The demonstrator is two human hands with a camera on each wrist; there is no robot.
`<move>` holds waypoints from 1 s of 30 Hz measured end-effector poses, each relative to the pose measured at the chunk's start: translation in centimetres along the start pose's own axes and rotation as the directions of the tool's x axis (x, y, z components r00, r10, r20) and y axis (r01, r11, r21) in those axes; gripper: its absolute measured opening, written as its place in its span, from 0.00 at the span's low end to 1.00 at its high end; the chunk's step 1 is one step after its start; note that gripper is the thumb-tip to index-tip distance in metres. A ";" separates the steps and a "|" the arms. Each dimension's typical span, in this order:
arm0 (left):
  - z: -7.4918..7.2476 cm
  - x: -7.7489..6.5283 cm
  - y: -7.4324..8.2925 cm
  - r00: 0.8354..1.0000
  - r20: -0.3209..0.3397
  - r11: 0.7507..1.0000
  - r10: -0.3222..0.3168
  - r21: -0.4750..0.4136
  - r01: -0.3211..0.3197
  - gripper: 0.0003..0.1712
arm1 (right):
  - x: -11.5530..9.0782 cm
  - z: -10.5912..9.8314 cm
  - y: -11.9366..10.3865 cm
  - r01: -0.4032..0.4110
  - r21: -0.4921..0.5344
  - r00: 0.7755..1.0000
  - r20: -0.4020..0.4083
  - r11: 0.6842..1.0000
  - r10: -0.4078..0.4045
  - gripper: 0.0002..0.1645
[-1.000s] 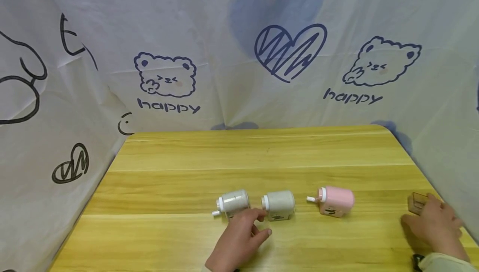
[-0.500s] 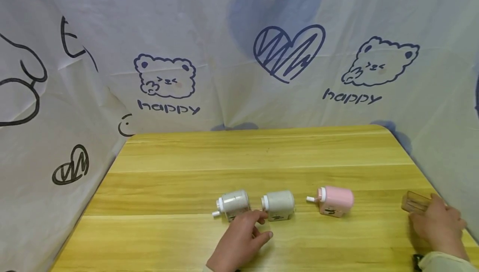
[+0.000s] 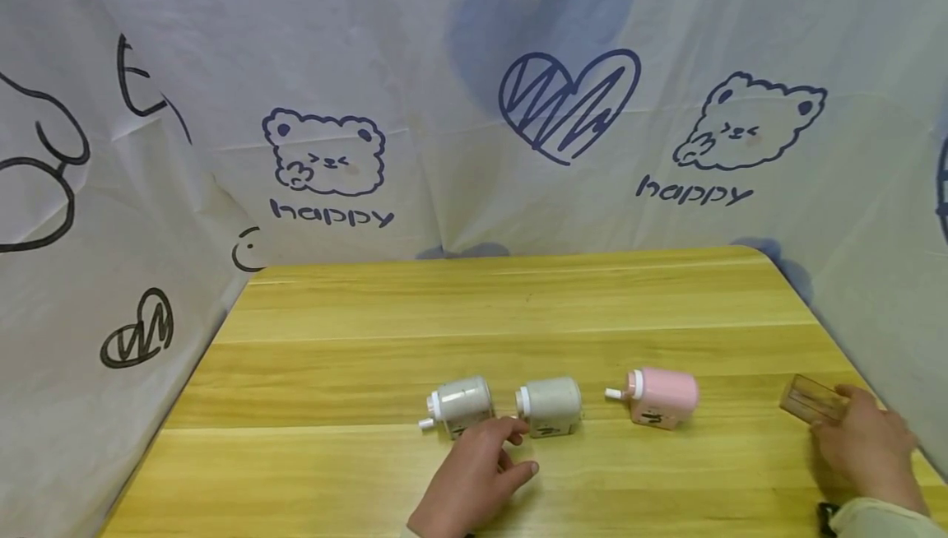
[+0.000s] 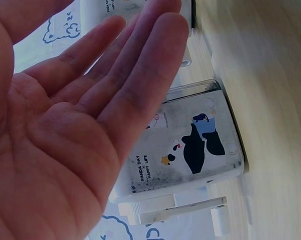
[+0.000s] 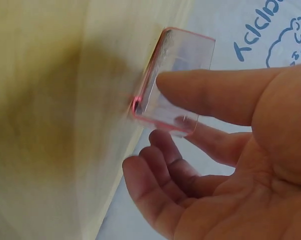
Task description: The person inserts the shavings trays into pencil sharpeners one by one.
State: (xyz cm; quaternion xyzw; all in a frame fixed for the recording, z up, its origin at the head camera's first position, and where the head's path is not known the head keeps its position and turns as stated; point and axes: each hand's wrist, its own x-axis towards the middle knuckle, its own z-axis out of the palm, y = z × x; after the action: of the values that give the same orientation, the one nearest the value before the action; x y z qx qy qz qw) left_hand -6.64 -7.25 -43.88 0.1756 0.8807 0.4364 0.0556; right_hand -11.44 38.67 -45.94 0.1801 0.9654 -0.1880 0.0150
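Observation:
On the table, my right hand (image 3: 868, 449) pinches one end of a see-through pinkish drawer (image 5: 188, 55), a small open box like a pencil sharpener's shavings tray. Thumb and a finger grip it in the right wrist view; the other fingers are bent and free. My left hand (image 3: 468, 476) has relaxed fingers and holds nothing, in front of two grey hand-crank pencil sharpeners (image 3: 554, 400). Its fingers hide part of the left one (image 3: 467, 396). One sharpener (image 4: 215, 160) shows a panda print in the left wrist view. A pink crank sharpener (image 3: 670, 394) lies between the hands.
The wooden table (image 3: 518, 308) ends at a white cloth backdrop (image 3: 444, 94) with drawn bears and hearts. Cloth also flanks its left and right sides. The right hand is close to the table's right edge.
My right hand has shifted its hold on the see-through drawer, which has moved left and shows more of its length. The left hand and the sharpeners have stayed nearly still.

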 end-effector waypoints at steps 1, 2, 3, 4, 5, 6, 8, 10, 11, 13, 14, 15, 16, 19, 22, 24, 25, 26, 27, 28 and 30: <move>0.0 0.0 0.0 1.000 0.001 1.000 -0.001 -0.001 0.001 0.23 | 0.0 0.0 0.0 0.015 0.007 1.000 -0.006 1.000 -0.015 0.34; 0.0 0.0 0.0 1.000 0.002 1.000 -0.001 -0.001 0.001 0.23 | 0.0 0.1 0.0 0.036 0.015 0.999 -0.015 0.999 -0.036 0.34; 0.0 0.0 0.0 1.000 0.005 1.000 -0.002 -0.003 0.002 0.23 | 0.0 0.1 0.0 0.053 0.023 0.998 -0.022 0.998 -0.052 0.35; -0.1 0.0 0.0 1.000 0.008 1.000 -0.003 -0.005 0.003 0.24 | 0.1 0.2 0.0 0.068 0.029 0.997 -0.029 0.997 -0.067 0.34; -0.1 0.0 0.0 1.000 0.011 1.000 -0.004 -0.008 0.004 0.24 | 0.1 0.3 0.0 0.083 0.036 0.996 -0.037 0.996 -0.082 0.34; -0.1 0.0 -0.1 1.000 0.014 1.000 -0.005 -0.012 0.006 0.24 | 0.1 0.3 0.0 0.084 0.047 0.996 -0.036 0.995 -0.082 0.35; -0.1 0.0 -0.1 1.000 0.022 1.000 -0.008 -0.020 0.008 0.25 | 0.1 0.4 -0.1 0.095 0.067 0.995 -0.034 0.993 -0.093 0.37; -0.1 -0.1 -0.1 1.000 0.027 1.000 -0.012 -0.024 0.012 0.25 | 0.1 0.4 -0.2 0.108 0.084 0.994 -0.036 0.991 -0.105 0.38; -0.1 -0.1 -0.1 1.000 0.029 1.000 -0.012 -0.026 0.013 0.25 | 0.0 0.4 -0.2 0.113 0.093 0.993 -0.036 0.989 -0.110 0.38; -0.1 -0.1 0.0 0.999 0.030 1.000 -0.013 -0.028 0.013 0.25 | 0.0 0.5 -0.3 0.139 0.108 0.990 -0.043 0.984 -0.135 0.40; -0.1 -0.1 0.0 0.999 0.030 0.999 -0.013 -0.029 0.014 0.25 | -0.1 0.5 -0.4 0.152 0.117 0.988 -0.047 0.981 -0.148 0.41; -0.1 -0.1 0.0 0.999 0.029 0.999 -0.013 -0.028 0.014 0.25 | -0.1 0.5 -0.6 0.161 0.128 0.987 -0.048 0.979 -0.156 0.42; -0.1 -0.1 0.0 0.999 0.029 1.000 -0.013 -0.028 0.014 0.25 | -0.1 0.5 -0.7 0.166 0.138 0.986 -0.047 0.976 -0.161 0.43; 0.0 -0.2 0.0 0.999 0.028 1.000 -0.014 -0.026 0.015 0.25 | -0.2 0.6 -1.2 0.180 0.164 0.984 -0.031 0.970 -0.177 0.47; 0.0 -0.2 0.0 0.999 0.029 1.000 -0.014 -0.023 0.015 0.25 | -0.4 0.5 -1.8 0.180 0.207 0.982 0.012 0.962 -0.187 0.51; 0.0 -0.2 0.0 0.999 0.029 1.000 -0.014 -0.020 0.014 0.25 | -0.5 0.5 -2.0 0.196 0.245 0.976 0.046 0.950 -0.213 0.52; 0.0 -0.2 0.0 1.000 0.029 1.000 -0.013 -0.018 0.014 0.25 | -0.5 0.5 -2.2 0.204 0.267 0.972 0.061 0.942 -0.228 0.52; 0.0 -0.2 -0.1 1.000 0.028 1.000 -0.013 -0.015 0.013 0.25 | -0.6 0.5 -2.3 0.211 0.282 0.968 0.070 0.936 -0.239 0.52; 0.0 -0.2 -0.1 0.999 0.029 1.000 -0.013 -0.013 0.013 0.25 | -0.6 0.5 -2.5 0.217 0.295 0.965 0.080 0.930 -0.251 0.51; 0.0 -0.2 -0.1 0.999 0.029 1.000 -0.013 -0.011 0.013 0.25 | -0.6 0.6 -2.6 0.227 0.306 0.960 0.087 0.924 -0.265 0.50; 0.1 -0.2 -0.1 0.999 0.031 1.000 -0.013 -0.007 0.013 0.25 | -0.7 0.7 -2.9 0.234 0.323 0.955 0.098 0.917 -0.279 0.49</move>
State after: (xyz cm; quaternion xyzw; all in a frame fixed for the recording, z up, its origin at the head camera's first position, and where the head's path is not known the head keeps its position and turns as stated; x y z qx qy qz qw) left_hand -6.47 -7.32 -43.99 0.1764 0.8792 0.4365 0.0726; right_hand -11.85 35.62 -45.48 0.0380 0.9359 -0.3488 0.0308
